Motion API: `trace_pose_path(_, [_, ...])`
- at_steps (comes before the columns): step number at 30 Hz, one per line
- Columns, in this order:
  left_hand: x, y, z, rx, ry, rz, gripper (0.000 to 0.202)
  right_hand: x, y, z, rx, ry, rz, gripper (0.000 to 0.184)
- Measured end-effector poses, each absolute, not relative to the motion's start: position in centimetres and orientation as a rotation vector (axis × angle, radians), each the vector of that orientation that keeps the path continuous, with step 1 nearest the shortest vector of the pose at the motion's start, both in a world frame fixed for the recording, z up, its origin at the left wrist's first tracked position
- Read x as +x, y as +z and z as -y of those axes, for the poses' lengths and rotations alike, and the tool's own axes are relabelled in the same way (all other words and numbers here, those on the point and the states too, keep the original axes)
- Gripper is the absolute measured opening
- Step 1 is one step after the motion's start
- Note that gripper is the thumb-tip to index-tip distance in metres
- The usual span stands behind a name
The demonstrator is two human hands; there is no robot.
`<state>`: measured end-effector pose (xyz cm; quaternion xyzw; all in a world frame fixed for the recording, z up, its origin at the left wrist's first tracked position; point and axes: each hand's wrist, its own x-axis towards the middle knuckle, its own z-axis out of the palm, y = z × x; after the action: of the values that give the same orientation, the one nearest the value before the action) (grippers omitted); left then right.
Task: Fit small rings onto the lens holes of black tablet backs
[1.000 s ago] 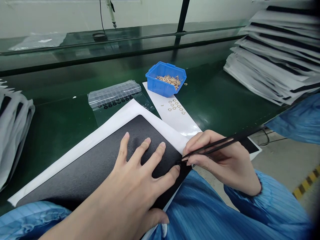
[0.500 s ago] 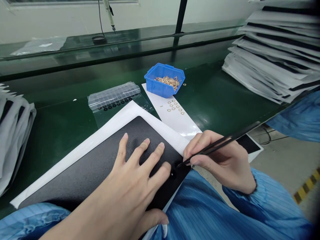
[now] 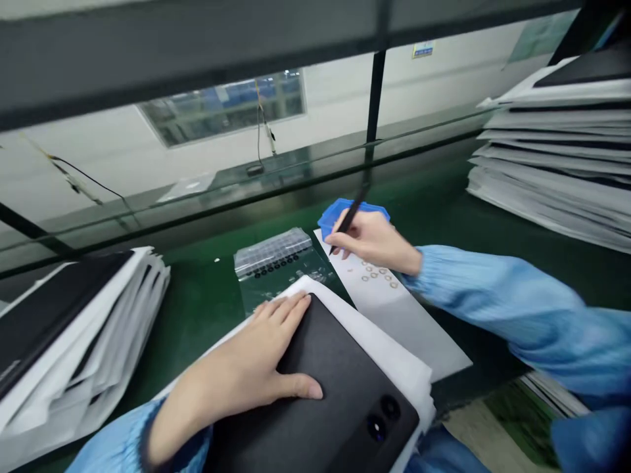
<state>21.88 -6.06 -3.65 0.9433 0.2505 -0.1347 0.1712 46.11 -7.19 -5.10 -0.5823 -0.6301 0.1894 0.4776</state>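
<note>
Green, glossy bench top across the view, pale wall behind it; clock positions run from mid-view. Small yellow-and-blue sign on the wall at 1 o'clock, print too small to read. Wide rectangular window at 11, with a slim pale corded tool hanging just below it.

Black flat panel with rounded corners at 6 o'clock, lying on soft white wrapping. Two glossy black round discs sit side by side near its 5 o'clock corner; one shows a bright glint.

Left hand spread open, palm down on the panel — fingertips at its top corner, thumb out across the face. Right hand near centre, toward 3 o'clock, fingers closed around slim black tweezers, tips pointing down by the edge of a glossy white paper strip. Can't tell whether the tips hold anything.

Open-topped blue plastic bin just behind the right hand, partly hidden by it. Several pale tan rings lie on the strip at 4. Clear plastic sheet with rows of black rings at 8, close in.

Stacks of white-wrapped black panels: left stack at 8, farther out — faint mark on its top panel, illegible — and right stack between 2 and 3.
</note>
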Motion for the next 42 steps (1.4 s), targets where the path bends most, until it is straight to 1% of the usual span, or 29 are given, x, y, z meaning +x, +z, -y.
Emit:
trace_pose_path(1, [21.9, -3.6, 5.9, 2.636, -0.392, -0.728, 0.103, 46.1, -5.7, 5.0, -1.518, 0.444, 1.625, 0.017])
trace_pose_path(4, [21.9, -3.6, 6.1, 2.573, -0.392, -0.739, 0.107, 45.7, -8.5, 0.4, -1.553, 0.397, 1.707, 0.014])
trace_pose_path(7, [22.1, -3.6, 6.3, 2.578, -0.386, -0.723, 0.107, 45.6, -11.2, -1.1, -1.555, 0.338, 1.752, 0.014])
trace_pose_path(9, [22.2, -3.6, 6.3, 2.586, -0.392, -0.716, 0.108, 45.8, -11.8, -1.1, -1.560, 0.319, 1.783, 0.015])
trace_pose_path(11, [22.3, -3.6, 6.3, 2.597, -0.398, -0.713, 0.108, 46.1, -11.1, -0.7, -1.564, 0.310, 1.798, 0.017])
trace_pose_path(15, [22.2, -3.6, 6.2, 2.636, -0.366, -0.689, 0.107, 46.3, -7.6, 0.8, -1.586, 0.353, 1.841, 0.025])
trace_pose_path(17, [22.2, -3.7, 6.2, 2.668, -0.289, -0.685, 0.102, 46.2, -5.8, 1.8, -1.593, 0.492, 1.952, 0.026])
trace_pose_path(21, [22.2, -4.0, 6.0, 2.725, -0.036, -0.830, 0.080, 45.9, -3.9, 3.8, -1.635, 0.765, 2.148, 0.028])
trace_pose_path(24, [22.2, -4.3, 5.8, 2.736, 0.049, -0.975, 0.078, 45.5, -3.5, 4.8, -1.680, 0.996, 2.286, 0.041])
trace_pose_path(26, [22.1, -4.4, 5.8, 2.723, 0.057, -1.037, 0.078, 45.2, -3.3, 5.3, -1.647, 1.151, 2.391, 0.044])
trace_pose_path(28, [22.0, -4.4, 5.7, 2.688, 0.078, -1.067, 0.078, 44.9, -3.2, 5.8, -1.552, 1.203, 2.443, 0.040])
trace_pose_path(30, [21.8, -4.1, 5.6, 2.628, 0.138, -1.063, 0.073, 44.5, -2.9, 6.3, -1.455, 1.177, 2.395, 0.035])
trace_pose_path(34, [21.2, -2.8, 4.7, 2.466, 0.289, -1.056, 0.052, 43.3, -2.4, 7.5, -1.357, 1.156, 2.024, 0.031])
trace_pose_path(36, [20.9, -2.2, 4.3, 2.447, 0.357, -1.061, 0.045, 42.5, -2.6, 8.1, -1.178, 1.122, 1.892, 0.031])
trace_pose_path(39, [20.6, -1.5, 3.9, 2.427, 0.398, -0.987, 0.044, 41.1, -3.3, 8.7, -1.001, 1.145, 1.819, 0.025])
trace_pose_path(42, [19.9, -0.7, 3.1, 2.346, 0.363, -0.910, 0.046, 40.7, -3.7, 8.8, -1.097, 1.176, 1.669, 0.025])
